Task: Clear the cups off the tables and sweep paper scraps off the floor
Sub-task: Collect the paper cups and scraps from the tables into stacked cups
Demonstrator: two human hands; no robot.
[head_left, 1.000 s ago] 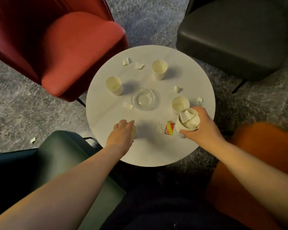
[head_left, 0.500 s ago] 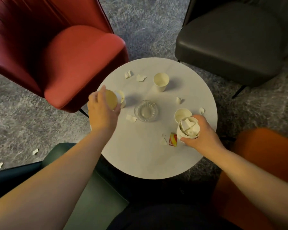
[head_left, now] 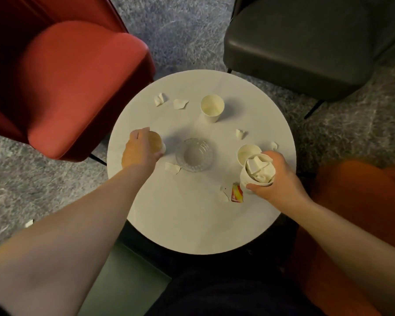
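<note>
On the round white table [head_left: 192, 220], my left hand [head_left: 138, 151] grips a paper cup [head_left: 156, 140] at the table's left side; a second cup seems to sit under it, mostly hidden. My right hand [head_left: 278, 179] holds a cup stuffed with paper scraps [head_left: 259, 171] near the right edge. An empty cup [head_left: 245, 153] stands just beside it, and another cup [head_left: 212, 108] stands at the far side. Torn paper scraps [head_left: 172, 168] lie scattered over the tabletop, including two at the far left [head_left: 159, 99]. One scrap [head_left: 29, 223] lies on the carpet at the left.
A glass ashtray [head_left: 194, 155] sits at the table's centre, and a red-and-yellow packet [head_left: 237, 193] lies near my right hand. Chairs ring the table: red [head_left: 66, 87], dark grey [head_left: 306, 42], orange [head_left: 363, 213], green [head_left: 128, 281]. Grey carpet lies between them.
My left hand lifted the near cup and carried it left and away, down onto the spot of the left cup. My right hand kept holding the scrap-filled cup.
</note>
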